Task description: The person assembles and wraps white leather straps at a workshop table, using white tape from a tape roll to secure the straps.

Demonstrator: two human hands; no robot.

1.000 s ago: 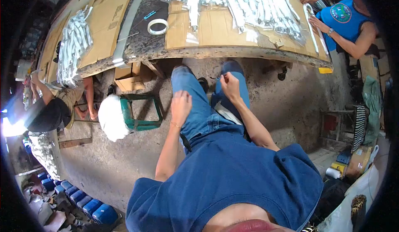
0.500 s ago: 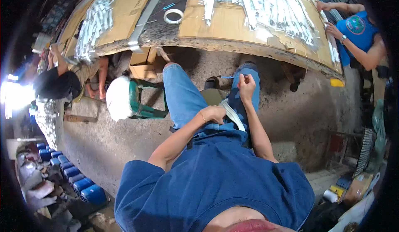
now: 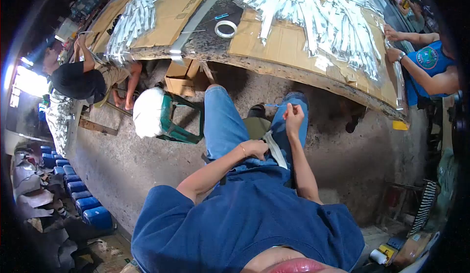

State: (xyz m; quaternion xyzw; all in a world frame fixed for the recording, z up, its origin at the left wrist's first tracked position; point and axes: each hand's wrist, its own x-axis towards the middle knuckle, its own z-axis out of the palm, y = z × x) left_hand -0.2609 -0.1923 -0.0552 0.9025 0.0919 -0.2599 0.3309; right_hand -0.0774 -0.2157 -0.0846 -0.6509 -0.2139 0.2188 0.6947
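Note:
Over my lap, my left hand (image 3: 255, 149) is closed, fingers curled against a white strip (image 3: 277, 151) that lies across my thigh. My right hand (image 3: 293, 118) is raised above the right knee, pinching a slim blue tool (image 3: 275, 105) whose thin end points left. Its exact kind is too small to make out. The blue tool is apart from the strip. An olive-green surface (image 3: 256, 127) shows between my legs, partly hidden by them.
Ahead stands a worktable (image 3: 200, 45) with cardboard (image 3: 254, 50), bundles of white strips (image 3: 338, 38), a tape roll (image 3: 225, 28) and a light-blue tool (image 3: 221, 16). A green stool (image 3: 182, 135) with a white bundle (image 3: 148, 112) is left. Co-workers sit left (image 3: 81, 81) and stand right (image 3: 431, 60).
The view has shifted, so the table and stool appear farther right and lower. Both hands keep nearly the same pose over my lap, still with the strip and the blue tool.

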